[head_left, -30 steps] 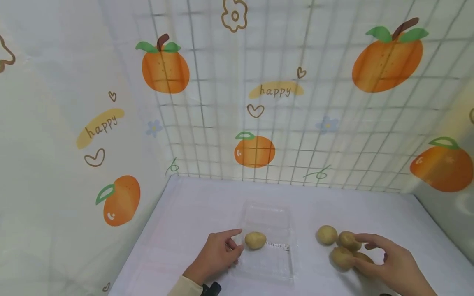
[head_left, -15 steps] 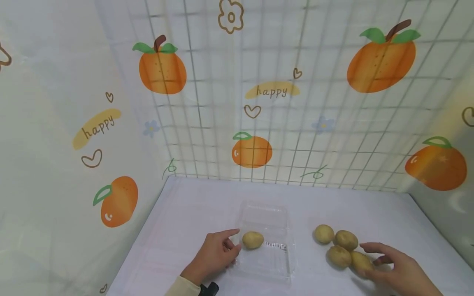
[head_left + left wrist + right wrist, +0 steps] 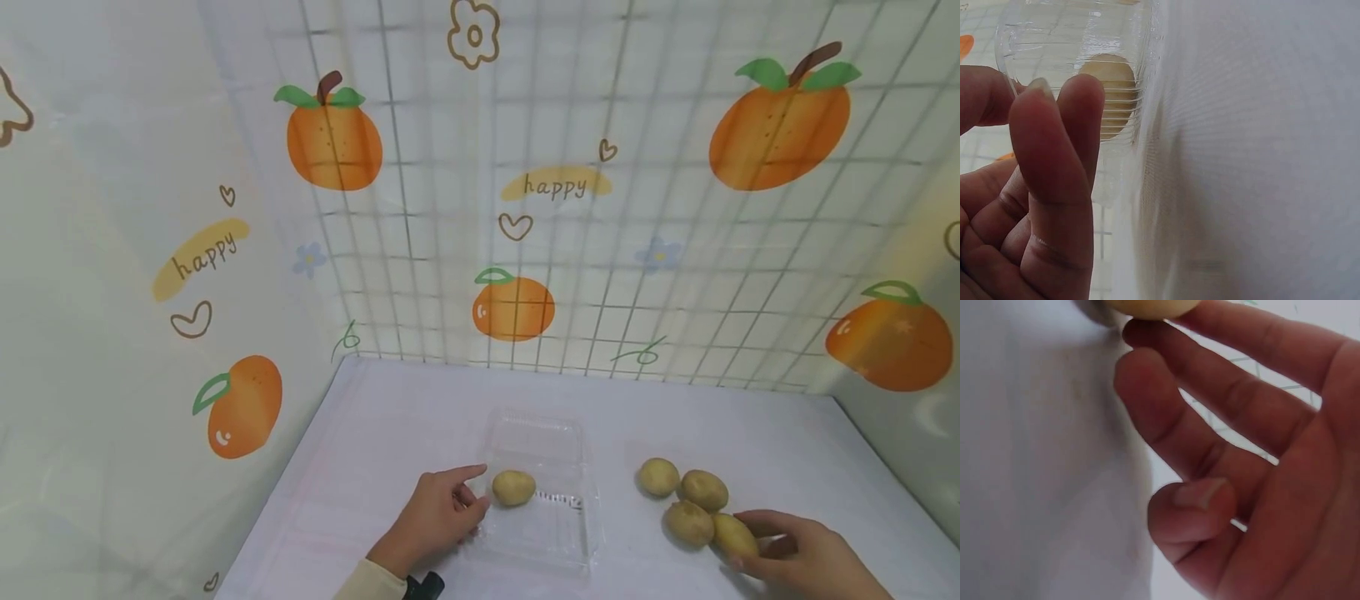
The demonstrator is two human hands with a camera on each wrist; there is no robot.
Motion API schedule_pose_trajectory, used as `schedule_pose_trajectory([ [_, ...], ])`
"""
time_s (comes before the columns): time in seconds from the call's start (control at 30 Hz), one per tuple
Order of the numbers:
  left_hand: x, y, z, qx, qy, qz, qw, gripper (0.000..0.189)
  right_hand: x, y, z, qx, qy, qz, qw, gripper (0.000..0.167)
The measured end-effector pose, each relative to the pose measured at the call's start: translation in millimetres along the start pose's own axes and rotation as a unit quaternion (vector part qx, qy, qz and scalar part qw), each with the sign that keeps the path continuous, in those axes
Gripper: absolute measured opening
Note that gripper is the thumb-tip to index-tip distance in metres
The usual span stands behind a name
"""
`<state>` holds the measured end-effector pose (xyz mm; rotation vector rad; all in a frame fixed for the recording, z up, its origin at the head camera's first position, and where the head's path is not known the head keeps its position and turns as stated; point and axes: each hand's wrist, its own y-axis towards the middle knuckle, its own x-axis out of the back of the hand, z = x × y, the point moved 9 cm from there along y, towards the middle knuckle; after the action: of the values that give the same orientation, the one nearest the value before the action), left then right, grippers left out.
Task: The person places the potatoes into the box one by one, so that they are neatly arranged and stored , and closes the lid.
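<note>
In the head view, my right hand (image 3: 810, 554) grips a yellow-brown potato (image 3: 733, 535) between thumb and fingers, at the front of a small group. Beside it lie three more potatoes, a front one (image 3: 689, 523), a rear one (image 3: 704, 490) and a left one (image 3: 658, 477). The right wrist view shows the held potato (image 3: 1154, 305) only at its top edge. My left hand (image 3: 441, 515) rests its fingertips at the left edge of a clear plastic clamshell box (image 3: 540, 533), lid laid open behind. One potato (image 3: 513, 487) sits in the box, seen through its ribbed wall in the left wrist view.
A white cloth-covered table (image 3: 375, 417) carries everything. Behind it rises a wire grid hung with a curtain (image 3: 420, 308) printed with oranges, and more curtain encloses both sides. A dark wrist strap piece (image 3: 426, 585) shows below my left hand.
My right hand has left the rear potatoes, moved right and toward the front, and closed its fingers on the front-right potato. My left hand and the box have stayed put.
</note>
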<state>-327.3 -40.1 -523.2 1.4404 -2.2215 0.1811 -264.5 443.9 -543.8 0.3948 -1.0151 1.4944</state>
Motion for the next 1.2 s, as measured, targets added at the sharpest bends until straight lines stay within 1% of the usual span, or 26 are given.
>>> schedule_pose_trajectory([
  [0.23, -0.1, -0.6, -2.1, 0.009, 0.002, 0.005, 0.9999, 0.052, 0.0, 5.4, -4.4, 0.004, -0.004, -0.006, 1.0000, 0.090],
  [0.4, -0.6, -0.9, -3.3, 0.013, 0.006, 0.007, 0.9999, 0.052, 0.8, 5.1, -4.8, -0.002, 0.003, -0.017, 0.9999, 0.091],
  [0.6, -0.7, -0.6, -5.7, 0.006, 0.013, 0.005, 0.9999, 0.051, 5.7, 3.9, -7.4, -0.007, 0.011, -0.037, 0.9992, 0.095],
  [0.83, -1.5, -1.6, -8.4, 0.004, 0.011, 0.006, 0.9999, 0.051, 16.9, -2.1, -1.7, 0.028, 0.050, -0.063, 0.9964, 0.094],
  [0.93, -2.4, -1.6, -7.6, 0.004, 0.006, 0.007, 1.0000, 0.051, 20.9, -6.3, 4.4, 0.041, 0.055, -0.068, 0.9953, 0.093],
  [1.03, -3.1, -1.4, -5.5, 0.003, 0.005, 0.008, 1.0000, 0.051, 23.8, -10.9, 10.4, 0.047, 0.067, -0.071, 0.9941, 0.093],
  [1.13, -2.6, -1.0, -3.5, 0.003, 0.007, 0.006, 1.0000, 0.051, 27.4, -15.2, 18.5, 0.068, 0.074, -0.081, 0.9916, 0.090],
  [1.2, -1.9, -0.9, -2.4, 0.005, 0.008, 0.004, 1.0000, 0.052, 29.0, -18.3, 24.7, 0.093, 0.075, -0.094, 0.9884, 0.086],
])
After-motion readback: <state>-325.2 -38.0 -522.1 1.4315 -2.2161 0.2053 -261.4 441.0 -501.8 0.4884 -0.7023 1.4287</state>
